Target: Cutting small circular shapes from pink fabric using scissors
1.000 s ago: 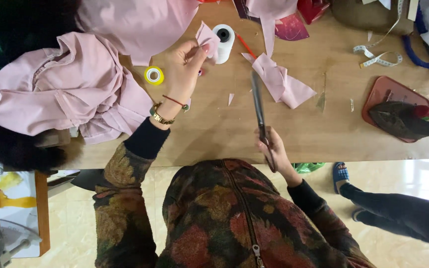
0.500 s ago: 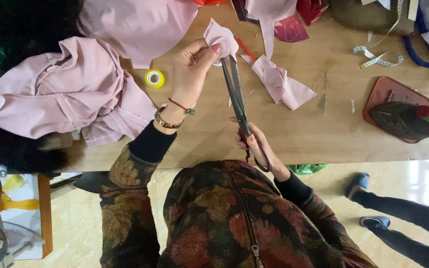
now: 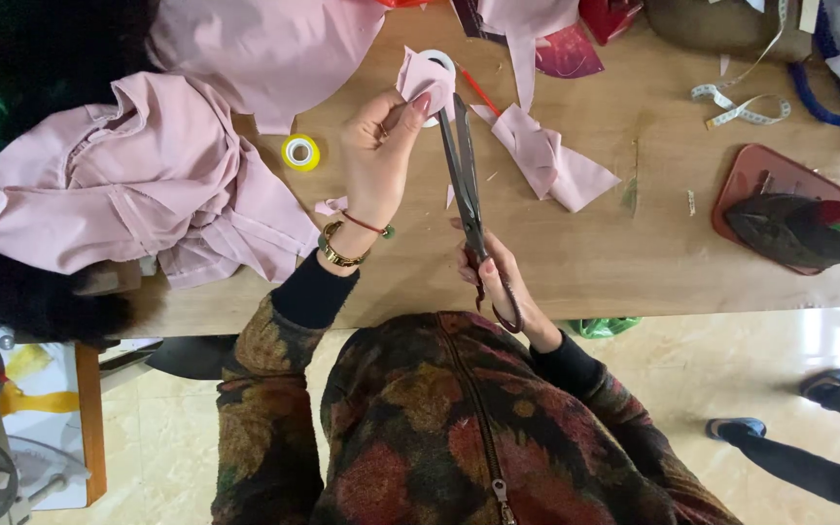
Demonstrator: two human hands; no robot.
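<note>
My left hand [image 3: 381, 160] pinches a small piece of pink fabric [image 3: 421, 81] above the wooden table [image 3: 634, 243]. My right hand [image 3: 498, 282] grips the handles of long dark scissors [image 3: 463, 185], whose blades point up and meet the lower edge of that pink piece. A bracelet and a red cord sit on my left wrist.
A pink garment [image 3: 128, 185] lies heaped at the left, more pink cloth [image 3: 264, 49] at the top. A yellow tape roll [image 3: 300, 152], a white roll behind the held piece, pink scraps [image 3: 551, 160], a measuring tape [image 3: 741, 102] and an iron on a red mat [image 3: 789, 224] lie around. Another person's feet [image 3: 828, 384] stand at the right.
The scissors have swung up from lying flat above the table to the pink piece. My left hand has drawn the piece slightly toward me, and the blades now meet its edge.
</note>
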